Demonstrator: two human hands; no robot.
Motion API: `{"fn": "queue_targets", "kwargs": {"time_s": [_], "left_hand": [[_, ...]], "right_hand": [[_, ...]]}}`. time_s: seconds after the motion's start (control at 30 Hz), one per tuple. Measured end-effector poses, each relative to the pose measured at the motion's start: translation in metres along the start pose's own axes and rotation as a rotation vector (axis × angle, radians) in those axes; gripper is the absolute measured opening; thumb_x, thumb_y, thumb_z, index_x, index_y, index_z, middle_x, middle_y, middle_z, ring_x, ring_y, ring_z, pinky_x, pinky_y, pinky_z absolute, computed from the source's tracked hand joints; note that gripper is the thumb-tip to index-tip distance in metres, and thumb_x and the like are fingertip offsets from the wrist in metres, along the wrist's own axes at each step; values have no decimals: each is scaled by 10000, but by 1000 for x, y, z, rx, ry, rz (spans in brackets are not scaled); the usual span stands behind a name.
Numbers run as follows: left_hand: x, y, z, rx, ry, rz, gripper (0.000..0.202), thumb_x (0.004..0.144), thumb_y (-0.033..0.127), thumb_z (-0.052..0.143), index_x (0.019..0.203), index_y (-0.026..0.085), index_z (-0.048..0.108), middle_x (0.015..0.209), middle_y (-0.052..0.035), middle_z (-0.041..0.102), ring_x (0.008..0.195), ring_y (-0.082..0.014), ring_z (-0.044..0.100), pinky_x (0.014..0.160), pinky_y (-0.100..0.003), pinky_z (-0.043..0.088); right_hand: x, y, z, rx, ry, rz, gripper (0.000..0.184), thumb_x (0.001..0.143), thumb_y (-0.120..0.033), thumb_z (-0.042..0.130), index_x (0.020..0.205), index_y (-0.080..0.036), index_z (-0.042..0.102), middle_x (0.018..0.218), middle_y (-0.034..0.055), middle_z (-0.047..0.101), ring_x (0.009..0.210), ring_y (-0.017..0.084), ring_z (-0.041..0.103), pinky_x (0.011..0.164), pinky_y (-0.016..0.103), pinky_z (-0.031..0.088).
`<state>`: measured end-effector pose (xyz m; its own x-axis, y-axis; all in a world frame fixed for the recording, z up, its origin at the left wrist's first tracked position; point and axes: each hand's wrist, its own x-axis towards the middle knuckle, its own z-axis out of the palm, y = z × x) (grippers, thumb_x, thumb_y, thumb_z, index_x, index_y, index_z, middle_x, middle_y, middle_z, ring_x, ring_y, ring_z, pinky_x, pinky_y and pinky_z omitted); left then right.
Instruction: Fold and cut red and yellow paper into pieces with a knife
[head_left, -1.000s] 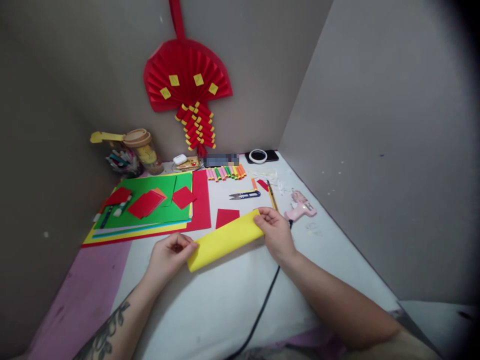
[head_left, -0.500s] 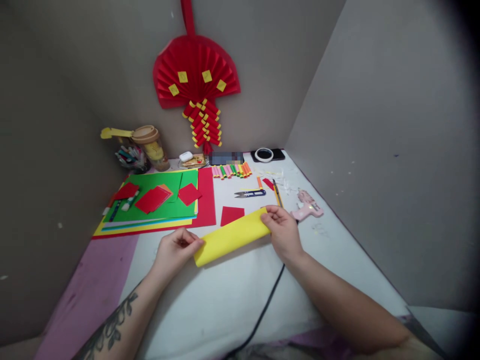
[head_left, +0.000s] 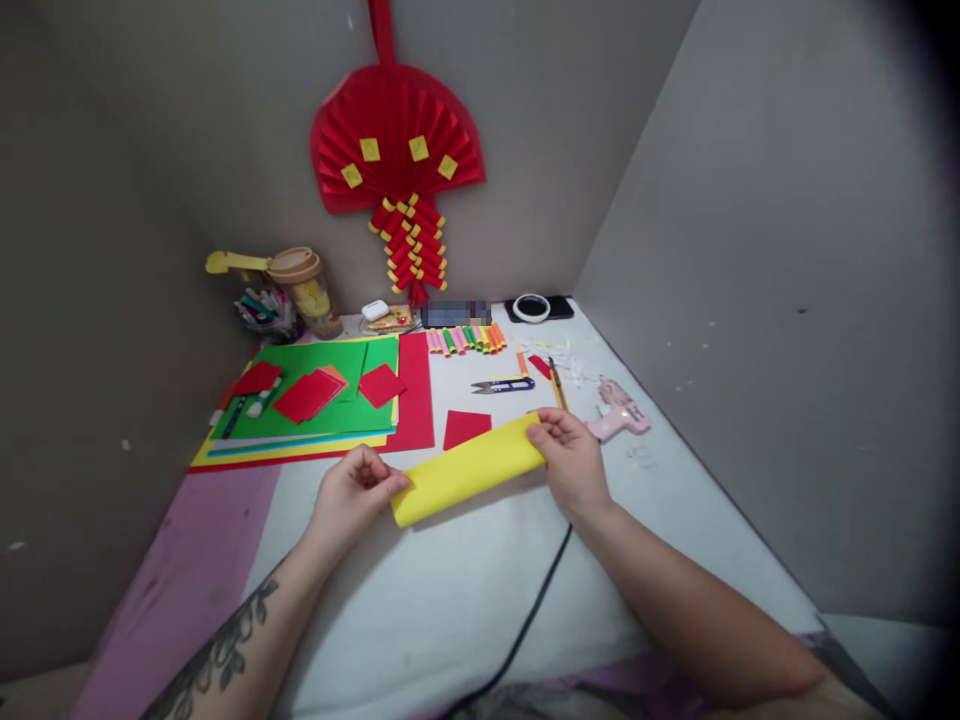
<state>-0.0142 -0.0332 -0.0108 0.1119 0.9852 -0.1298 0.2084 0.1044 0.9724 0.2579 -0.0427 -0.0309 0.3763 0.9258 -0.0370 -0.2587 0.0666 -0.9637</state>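
Note:
A strip of yellow paper [head_left: 469,470] is stretched between my two hands, slanting up to the right above the white tabletop. My left hand [head_left: 360,490] pinches its left end between thumb and fingers. At the other end, my right hand [head_left: 570,460] grips the upper right corner, thumb in front. Just behind the strip lies a red paper square [head_left: 466,429], partly covered by it. Thread snips [head_left: 504,386] rest farther back, beside a yellow craft knife [head_left: 558,383].
Coloured sheets [head_left: 315,358] with red squares are stacked at left. Small paper rolls [head_left: 466,340] line the back, near a tape roll [head_left: 531,308]. A pink glue gun [head_left: 619,420] sits at right; a black cord [head_left: 525,620] crosses the front. A red fan decoration [head_left: 397,140] hangs on the wall.
The whole view has shifted slightly. Both hands keep their hold on the yellow paper, which stays in almost the same pose.

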Motion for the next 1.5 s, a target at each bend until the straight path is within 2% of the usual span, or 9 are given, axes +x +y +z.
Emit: {"fn": "queue_targets", "kwargs": {"time_s": [0.4, 0.83, 0.93, 1.03, 1.13, 1.3, 1.4, 1.5], "left_hand": [[1, 1, 0, -12, -14, -21, 342, 626, 307, 739, 661, 188, 421, 658, -6, 667, 639, -146, 630, 603, -244, 478], [4, -5, -1, 71, -32, 3, 337, 644, 359, 723, 679, 184, 436, 621, 20, 587, 591, -119, 555, 554, -217, 426], [8, -3, -8, 116, -63, -10, 328, 645, 365, 716, 714, 186, 451, 617, 31, 566, 565, -108, 527, 527, -202, 393], [13, 1, -21, 189, -128, -68, 329, 627, 361, 716, 714, 185, 451, 599, 45, 534, 539, -102, 501, 497, -190, 356], [17, 0, -31, 288, -176, -95, 313, 600, 344, 706, 682, 184, 449, 586, 53, 501, 525, -101, 478, 475, -187, 331], [20, -10, -33, 559, -156, 22, 237, 624, 340, 640, 640, 188, 460, 580, 41, 500, 536, -115, 454, 481, -204, 301], [18, -13, -30, 742, -144, 85, 179, 665, 330, 589, 649, 197, 470, 582, 31, 519, 547, -132, 460, 494, -221, 283], [15, -10, -27, 887, -145, 93, 118, 695, 309, 551, 675, 203, 504, 595, 19, 534, 561, -149, 473, 509, -238, 277]], "right_hand": [[0, 0, 0, -17, 21, -5, 301, 641, -348, 747, 849, -179, 610, 655, -28, 595, 571, 108, 545, 551, 221, 442], [1, -4, 3, -38, -25, 41, 311, 652, -376, 722, 863, -188, 592, 703, -7, 632, 615, 134, 577, 585, 248, 463], [4, -2, 0, -154, -107, 75, 321, 656, -365, 701, 898, -190, 582, 630, -42, 567, 558, 116, 533, 553, 235, 430], [5, 3, -3, -359, -290, 107, 272, 662, -318, 671, 879, -191, 567, 560, -80, 467, 490, 91, 449, 496, 212, 361], [2, 9, -2, -587, -424, 60, 194, 682, -265, 615, 852, -201, 548, 568, -82, 455, 514, 96, 439, 503, 212, 340], [-5, 13, 3, -836, -476, -93, 159, 720, -219, 533, 878, -213, 524, 600, -74, 466, 570, 118, 470, 559, 230, 350], [-6, 12, 6, -930, -501, -129, 195, 736, -199, 507, 930, -220, 513, 604, -73, 456, 574, 125, 478, 567, 231, 339], [-7, 12, 8, -1034, -509, -138, 229, 748, -182, 499, 975, -216, 509, 618, -62, 472, 582, 128, 484, 564, 228, 322]]}}
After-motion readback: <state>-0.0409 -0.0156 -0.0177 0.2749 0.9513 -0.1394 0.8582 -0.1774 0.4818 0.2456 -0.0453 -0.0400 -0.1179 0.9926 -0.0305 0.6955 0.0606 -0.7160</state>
